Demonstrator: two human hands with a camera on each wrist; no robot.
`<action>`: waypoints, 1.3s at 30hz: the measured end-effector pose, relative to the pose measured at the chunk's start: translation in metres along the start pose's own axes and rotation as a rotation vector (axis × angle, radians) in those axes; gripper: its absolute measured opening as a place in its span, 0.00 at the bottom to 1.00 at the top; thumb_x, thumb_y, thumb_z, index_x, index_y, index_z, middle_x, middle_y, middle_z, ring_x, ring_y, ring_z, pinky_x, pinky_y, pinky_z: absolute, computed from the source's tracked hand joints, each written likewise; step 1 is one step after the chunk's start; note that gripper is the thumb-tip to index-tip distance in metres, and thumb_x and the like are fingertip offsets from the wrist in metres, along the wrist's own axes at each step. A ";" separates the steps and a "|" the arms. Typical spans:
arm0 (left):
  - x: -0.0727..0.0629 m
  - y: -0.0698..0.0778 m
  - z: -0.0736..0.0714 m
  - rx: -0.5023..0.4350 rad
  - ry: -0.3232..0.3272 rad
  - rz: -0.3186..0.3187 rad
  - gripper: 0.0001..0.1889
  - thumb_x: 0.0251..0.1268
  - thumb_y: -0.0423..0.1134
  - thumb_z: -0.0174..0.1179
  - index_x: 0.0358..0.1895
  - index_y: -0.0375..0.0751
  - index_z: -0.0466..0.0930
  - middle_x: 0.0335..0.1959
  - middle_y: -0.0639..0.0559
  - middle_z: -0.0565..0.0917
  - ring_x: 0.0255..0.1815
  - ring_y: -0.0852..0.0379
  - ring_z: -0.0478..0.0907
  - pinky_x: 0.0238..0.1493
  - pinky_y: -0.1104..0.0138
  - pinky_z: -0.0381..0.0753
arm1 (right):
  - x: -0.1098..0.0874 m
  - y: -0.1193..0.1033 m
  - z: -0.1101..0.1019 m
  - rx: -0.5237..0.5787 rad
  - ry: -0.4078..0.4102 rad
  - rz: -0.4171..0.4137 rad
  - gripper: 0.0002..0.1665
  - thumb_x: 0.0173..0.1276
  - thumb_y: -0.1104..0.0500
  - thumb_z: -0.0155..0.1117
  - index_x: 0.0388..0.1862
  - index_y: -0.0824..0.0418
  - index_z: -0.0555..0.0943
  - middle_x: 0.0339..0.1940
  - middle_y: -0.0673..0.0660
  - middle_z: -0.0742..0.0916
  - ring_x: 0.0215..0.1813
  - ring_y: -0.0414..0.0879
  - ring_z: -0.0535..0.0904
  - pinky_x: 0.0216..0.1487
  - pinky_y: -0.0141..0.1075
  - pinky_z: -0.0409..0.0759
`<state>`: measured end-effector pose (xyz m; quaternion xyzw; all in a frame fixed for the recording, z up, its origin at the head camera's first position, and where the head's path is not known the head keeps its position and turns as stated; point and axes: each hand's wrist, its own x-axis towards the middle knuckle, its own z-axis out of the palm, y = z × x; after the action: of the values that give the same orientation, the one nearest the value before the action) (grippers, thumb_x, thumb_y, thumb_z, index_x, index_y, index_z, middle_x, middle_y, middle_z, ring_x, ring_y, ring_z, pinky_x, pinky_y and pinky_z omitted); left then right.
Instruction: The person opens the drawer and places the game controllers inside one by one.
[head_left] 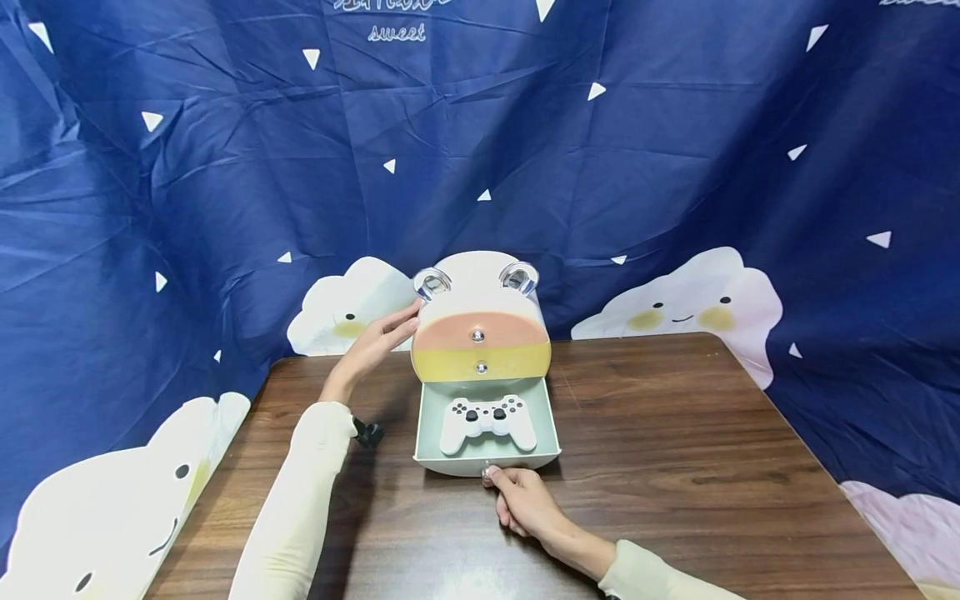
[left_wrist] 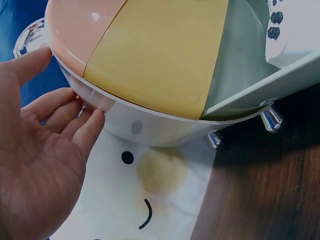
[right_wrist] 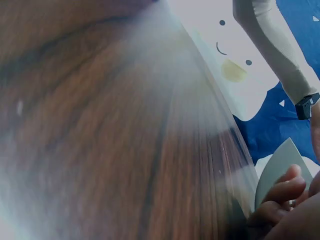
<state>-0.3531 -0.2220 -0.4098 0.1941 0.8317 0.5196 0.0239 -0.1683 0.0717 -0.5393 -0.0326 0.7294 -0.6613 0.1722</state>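
Observation:
A small white drawer box (head_left: pixel 480 283) with ring-shaped ears stands on the table. Its pink drawer (head_left: pixel 442 332) and yellow drawer (head_left: pixel 442 365) are closed, while the green bottom drawer (head_left: pixel 551 417) is pulled out. Inside that drawer lies a white game controller (head_left: pixel 491 423) with black sticks. My left hand (head_left: pixel 378 337) rests its fingertips against the left side of the box, as the left wrist view also shows (left_wrist: pixel 45 145). At the front of the green drawer, my right hand (head_left: pixel 528 504) pinches its small knob (head_left: pixel 487 477) between thumb and finger.
The box stands on a brown wooden table (head_left: pixel 675 433). Behind and beside it hangs a dark blue cloth (head_left: pixel 480 125) printed with white triangles and smiling clouds. Short chrome feet (left_wrist: pixel 215 139) hold up the box.

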 end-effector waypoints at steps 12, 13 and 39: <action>0.000 0.000 0.000 0.006 -0.004 0.003 0.31 0.82 0.59 0.56 0.82 0.59 0.67 0.84 0.61 0.66 0.88 0.53 0.56 0.87 0.48 0.56 | 0.001 -0.002 0.007 0.033 0.115 -0.001 0.26 0.80 0.48 0.64 0.45 0.73 0.88 0.08 0.41 0.74 0.10 0.30 0.62 0.12 0.24 0.58; 0.000 0.000 0.000 0.008 -0.002 0.002 0.31 0.82 0.59 0.56 0.82 0.59 0.67 0.84 0.61 0.66 0.88 0.53 0.56 0.87 0.48 0.56 | 0.001 -0.002 0.008 0.024 0.126 -0.009 0.26 0.80 0.48 0.64 0.44 0.73 0.88 0.08 0.41 0.74 0.10 0.30 0.62 0.12 0.24 0.59; -0.001 0.000 -0.001 0.019 0.006 0.002 0.32 0.81 0.60 0.57 0.82 0.60 0.68 0.84 0.61 0.67 0.87 0.54 0.58 0.87 0.49 0.58 | 0.049 -0.017 -0.010 -0.121 0.197 -0.092 0.25 0.80 0.48 0.66 0.38 0.71 0.91 0.08 0.42 0.74 0.14 0.34 0.65 0.17 0.26 0.61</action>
<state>-0.3530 -0.2233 -0.4095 0.1936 0.8365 0.5123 0.0189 -0.2204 0.0657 -0.5322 -0.0111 0.7791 -0.6232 0.0669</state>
